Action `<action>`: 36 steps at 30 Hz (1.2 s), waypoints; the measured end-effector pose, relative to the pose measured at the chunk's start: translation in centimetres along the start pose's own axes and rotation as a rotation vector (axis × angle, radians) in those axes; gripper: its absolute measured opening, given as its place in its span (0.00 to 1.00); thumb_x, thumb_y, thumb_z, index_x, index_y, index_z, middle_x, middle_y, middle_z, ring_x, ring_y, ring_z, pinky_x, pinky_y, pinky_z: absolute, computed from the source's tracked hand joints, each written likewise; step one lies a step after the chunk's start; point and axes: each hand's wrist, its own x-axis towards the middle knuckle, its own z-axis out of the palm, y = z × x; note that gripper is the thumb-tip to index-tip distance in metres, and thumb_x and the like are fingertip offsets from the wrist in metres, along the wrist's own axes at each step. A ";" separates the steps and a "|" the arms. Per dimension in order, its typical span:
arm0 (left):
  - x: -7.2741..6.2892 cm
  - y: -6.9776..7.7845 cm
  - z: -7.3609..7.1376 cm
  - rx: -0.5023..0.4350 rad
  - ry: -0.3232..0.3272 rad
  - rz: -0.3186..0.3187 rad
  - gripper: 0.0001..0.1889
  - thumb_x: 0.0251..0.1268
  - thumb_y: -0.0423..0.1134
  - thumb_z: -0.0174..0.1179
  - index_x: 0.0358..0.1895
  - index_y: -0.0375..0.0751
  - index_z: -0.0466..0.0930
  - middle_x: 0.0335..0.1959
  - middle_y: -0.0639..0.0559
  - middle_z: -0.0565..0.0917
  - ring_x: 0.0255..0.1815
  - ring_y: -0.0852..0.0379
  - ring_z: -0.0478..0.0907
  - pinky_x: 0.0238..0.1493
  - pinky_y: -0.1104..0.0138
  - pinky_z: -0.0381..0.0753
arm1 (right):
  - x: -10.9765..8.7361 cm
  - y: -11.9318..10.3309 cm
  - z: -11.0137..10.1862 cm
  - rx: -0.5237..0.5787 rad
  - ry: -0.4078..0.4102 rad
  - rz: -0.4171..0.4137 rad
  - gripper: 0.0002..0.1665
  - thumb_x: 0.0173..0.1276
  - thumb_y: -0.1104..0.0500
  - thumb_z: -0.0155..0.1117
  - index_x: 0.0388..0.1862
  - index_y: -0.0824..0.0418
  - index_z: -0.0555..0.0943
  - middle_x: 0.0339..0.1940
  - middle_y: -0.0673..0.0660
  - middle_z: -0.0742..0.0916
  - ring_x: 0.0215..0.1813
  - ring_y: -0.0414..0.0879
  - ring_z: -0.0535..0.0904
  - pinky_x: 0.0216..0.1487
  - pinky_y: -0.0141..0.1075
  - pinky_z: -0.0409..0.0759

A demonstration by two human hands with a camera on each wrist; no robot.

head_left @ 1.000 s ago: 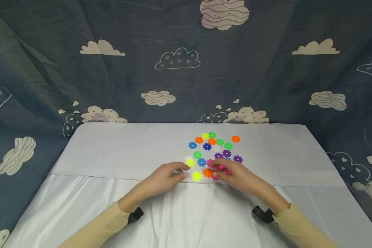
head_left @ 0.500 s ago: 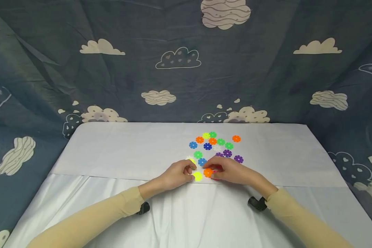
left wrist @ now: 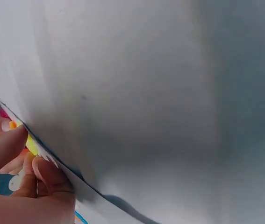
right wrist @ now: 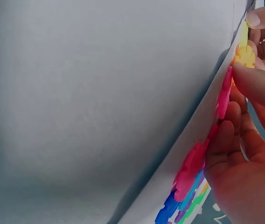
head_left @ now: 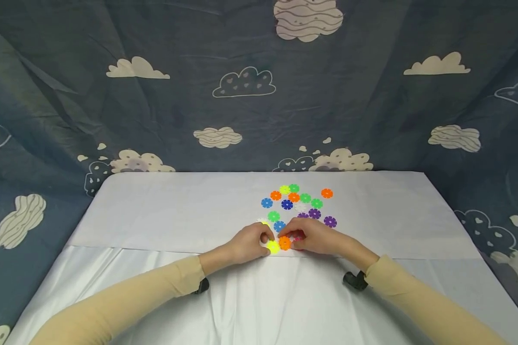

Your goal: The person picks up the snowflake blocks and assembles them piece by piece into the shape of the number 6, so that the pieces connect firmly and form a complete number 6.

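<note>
Small notched plastic discs, like snowflake building pieces, lie on the white-covered table (head_left: 177, 211). At its front edge my left hand (head_left: 250, 243) pinches a yellow disc (head_left: 273, 247) between thumb and fingers. My right hand (head_left: 312, 235) holds an orange disc (head_left: 284, 243) right beside the yellow one, and the two overlap in the right wrist view. Pink discs (right wrist: 188, 172) lie by the right fingers, mostly hidden under that hand in the head view. Another yellow disc (head_left: 265, 224) shows just behind the left fingertips.
Beyond the hands spread several more discs: blue (head_left: 279, 226), green (head_left: 274, 216), purple (head_left: 330, 221), and orange (head_left: 326, 193) at the far right. A dark cloth with cloud prints (head_left: 177, 105) hangs behind the table. White cloth (head_left: 259, 297) drapes in front.
Both hands have come closer together at the front edge. The left hand has taken hold of the yellow disc, and the right has brought the orange disc left against it.
</note>
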 end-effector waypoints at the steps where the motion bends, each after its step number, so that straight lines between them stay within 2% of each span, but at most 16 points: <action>1: 0.1 0.0 0.0 -0.009 0.002 -0.014 0.12 0.54 0.28 0.69 0.42 0.38 0.80 0.33 0.51 0.75 0.35 0.56 0.70 0.38 0.67 0.69 | 0.0 0.0 0.0 0.004 0.004 0.003 0.20 0.62 0.67 0.71 0.52 0.52 0.85 0.44 0.45 0.84 0.49 0.45 0.78 0.53 0.40 0.79; 5: 0.2 0.1 0.1 -0.060 0.014 -0.049 0.13 0.50 0.27 0.70 0.38 0.41 0.79 0.33 0.53 0.76 0.36 0.57 0.71 0.41 0.67 0.70 | 0.0 0.2 0.1 0.037 0.016 0.023 0.16 0.64 0.66 0.70 0.49 0.51 0.85 0.42 0.45 0.83 0.46 0.45 0.76 0.50 0.38 0.78; 8: 0.2 0.2 0.3 -0.107 0.020 -0.056 0.12 0.50 0.26 0.70 0.36 0.41 0.78 0.30 0.53 0.77 0.33 0.58 0.71 0.40 0.67 0.70 | -0.1 0.4 0.2 0.059 0.021 0.029 0.12 0.66 0.64 0.69 0.46 0.50 0.85 0.41 0.44 0.83 0.45 0.45 0.75 0.49 0.39 0.77; 15: -0.2 0.5 0.3 -0.186 0.036 -0.094 0.10 0.54 0.26 0.70 0.36 0.40 0.81 0.27 0.53 0.78 0.30 0.59 0.71 0.36 0.69 0.70 | -0.3 0.6 0.2 0.093 0.034 0.037 0.09 0.66 0.62 0.69 0.42 0.49 0.85 0.38 0.45 0.83 0.43 0.45 0.76 0.49 0.39 0.77; 22: -0.8 0.8 0.6 -0.222 0.051 -0.138 0.03 0.60 0.31 0.66 0.36 0.39 0.86 0.25 0.55 0.78 0.29 0.59 0.71 0.34 0.68 0.71 | -1.2 0.2 0.3 0.097 0.054 0.066 0.08 0.65 0.65 0.68 0.37 0.52 0.83 0.31 0.46 0.83 0.37 0.45 0.77 0.40 0.33 0.80; 29: -1.9 0.9 0.4 -0.297 0.081 -0.129 0.06 0.67 0.36 0.61 0.35 0.40 0.86 0.28 0.56 0.81 0.31 0.58 0.72 0.34 0.66 0.72 | -2.6 -0.8 0.7 0.130 0.190 0.054 0.07 0.65 0.64 0.69 0.38 0.53 0.83 0.31 0.47 0.84 0.36 0.44 0.79 0.40 0.33 0.81; 36: -3.2 1.3 -0.7 -0.480 0.090 -0.182 0.07 0.68 0.38 0.61 0.38 0.38 0.85 0.31 0.48 0.80 0.30 0.53 0.72 0.32 0.66 0.72 | -4.1 -1.9 1.8 0.224 0.335 0.149 0.12 0.66 0.65 0.68 0.48 0.58 0.84 0.39 0.49 0.86 0.40 0.44 0.82 0.43 0.32 0.82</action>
